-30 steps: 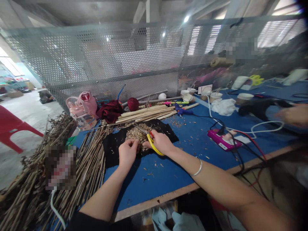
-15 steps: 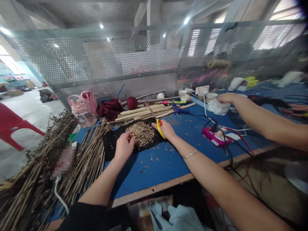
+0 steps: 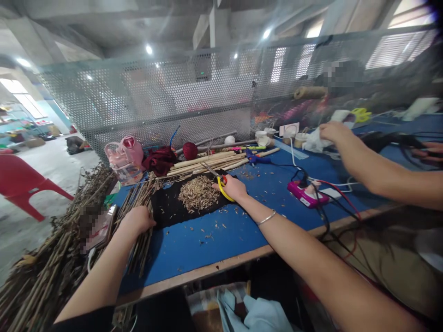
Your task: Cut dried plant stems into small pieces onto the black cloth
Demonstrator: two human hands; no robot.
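My right hand (image 3: 234,188) grips a pair of scissors (image 3: 221,185) with yellow and red handles. The metal blades point up and to the left, over the edge of a pile of short cut stem pieces (image 3: 197,193). That pile lies on a black cloth (image 3: 166,207) on the blue tabletop. To the left of the cloth, my left hand (image 3: 136,219) is closed over a bundle of thin dried stems (image 3: 141,256). Its fingertips are mostly hidden behind the hand.
More dried stalks (image 3: 44,276) and a phone (image 3: 104,226) lie on the left. Pale sticks (image 3: 207,162), a maroon yarn ball (image 3: 190,151) and a blue glue gun (image 3: 256,157) sit behind. A purple power strip (image 3: 306,193) with cables is right, near another person's arm (image 3: 380,175).
My left hand has moved left from the cut pieces to the dried stems. The scissors in my right hand have tilted lower and to the left. The other person's hand has lifted white material.
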